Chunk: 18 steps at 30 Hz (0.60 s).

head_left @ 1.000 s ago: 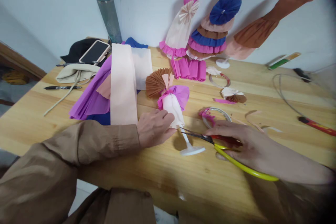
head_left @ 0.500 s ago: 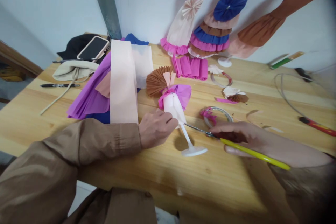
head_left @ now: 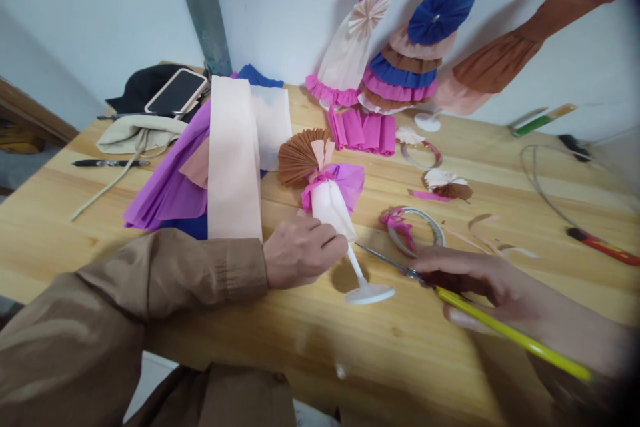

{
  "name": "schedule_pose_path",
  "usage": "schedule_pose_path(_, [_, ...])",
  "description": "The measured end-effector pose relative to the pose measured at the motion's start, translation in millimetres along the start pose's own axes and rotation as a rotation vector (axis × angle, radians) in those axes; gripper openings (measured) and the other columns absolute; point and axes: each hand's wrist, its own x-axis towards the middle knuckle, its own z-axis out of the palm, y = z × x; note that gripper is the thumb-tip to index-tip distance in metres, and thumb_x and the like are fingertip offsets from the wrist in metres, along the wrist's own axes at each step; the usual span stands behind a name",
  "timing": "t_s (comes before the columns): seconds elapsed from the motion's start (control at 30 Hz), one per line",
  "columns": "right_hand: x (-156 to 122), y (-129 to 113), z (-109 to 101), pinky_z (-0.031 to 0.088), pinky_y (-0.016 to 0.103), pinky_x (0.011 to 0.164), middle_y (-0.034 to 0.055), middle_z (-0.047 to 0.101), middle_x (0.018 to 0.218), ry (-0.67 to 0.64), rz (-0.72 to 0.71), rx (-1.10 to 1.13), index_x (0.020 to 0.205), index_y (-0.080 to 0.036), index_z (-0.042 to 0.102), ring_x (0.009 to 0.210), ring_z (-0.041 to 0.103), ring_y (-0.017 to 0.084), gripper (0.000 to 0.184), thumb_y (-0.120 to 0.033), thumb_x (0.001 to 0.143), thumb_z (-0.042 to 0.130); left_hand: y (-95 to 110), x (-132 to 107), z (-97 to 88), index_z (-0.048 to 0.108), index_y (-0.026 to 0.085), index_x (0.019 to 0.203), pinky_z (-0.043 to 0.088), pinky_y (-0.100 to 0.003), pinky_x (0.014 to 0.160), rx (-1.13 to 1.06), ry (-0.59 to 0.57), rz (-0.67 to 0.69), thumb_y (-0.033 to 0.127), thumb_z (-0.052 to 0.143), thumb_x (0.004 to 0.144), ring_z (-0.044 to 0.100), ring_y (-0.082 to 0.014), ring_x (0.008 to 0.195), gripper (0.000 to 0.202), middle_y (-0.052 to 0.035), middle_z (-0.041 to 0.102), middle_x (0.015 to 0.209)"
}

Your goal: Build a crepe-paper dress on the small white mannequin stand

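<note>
A small figure dressed in crepe paper stands tilted at the middle of the table. It has a brown pleated fan (head_left: 300, 159), a pink and purple ruffle (head_left: 346, 185) and a white paper skirt (head_left: 330, 205) over a white stand (head_left: 369, 293) with a round base. My left hand (head_left: 305, 250) is closed on the skirt's lower edge, its fingertips pinching the paper. My right hand (head_left: 480, 280) grips yellow-handled scissors (head_left: 510, 330). Their thin metal tip points at the skirt's hem, close to my left fingers. Part of the handle is hidden by my hand.
Crepe paper strips (head_left: 234, 160) lie stacked at left, near a phone (head_left: 177, 91), a pen (head_left: 110, 163) and a metal bottle (head_left: 205, 20). Dressed figures (head_left: 345, 60) lean along the wall. A tape roll (head_left: 440, 227), paper scraps and a red-and-black cable tool (head_left: 603, 247) lie at right.
My right hand has drawn the scissors slightly right and down, away from the skirt. My left hand has shifted a little to the right along the hem, still pinching it.
</note>
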Motion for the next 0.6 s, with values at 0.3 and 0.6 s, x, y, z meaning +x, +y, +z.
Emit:
schedule_pose_path(0.3, [-13.0, -46.4, 35.4, 0.058, 0.030, 0.069, 0.0101, 0.060, 0.096, 0.493, -0.281, -0.387, 0.123, -0.020, 0.060, 0.083, 0.066, 0.020, 0.033, -0.026, 0.090, 0.055, 17.0, -1.5, -2.7, 0.065, 0.013, 0.099, 0.039, -0.027, 0.049, -0.123, 0.089, 0.209, 0.023, 0.048, 0.095, 0.055, -0.0122, 0.056, 0.020, 0.0009, 0.057, 0.062])
schedule_pose_path(0.6, [-15.7, -38.2, 50.9, 0.060, 0.034, 0.069, 0.0137, 0.061, 0.104, 0.543, -0.195, -0.523, 0.127, -0.016, 0.055, 0.082, 0.069, 0.023, 0.037, -0.027, 0.092, 0.051, 36.0, 5.8, -7.5, 0.064, 0.007, 0.092, 0.041, -0.027, 0.043, -0.096, -0.018, 0.237, 0.019, 0.047, 0.094, 0.058, -0.0138, 0.051, 0.020, -0.0012, 0.056, 0.059])
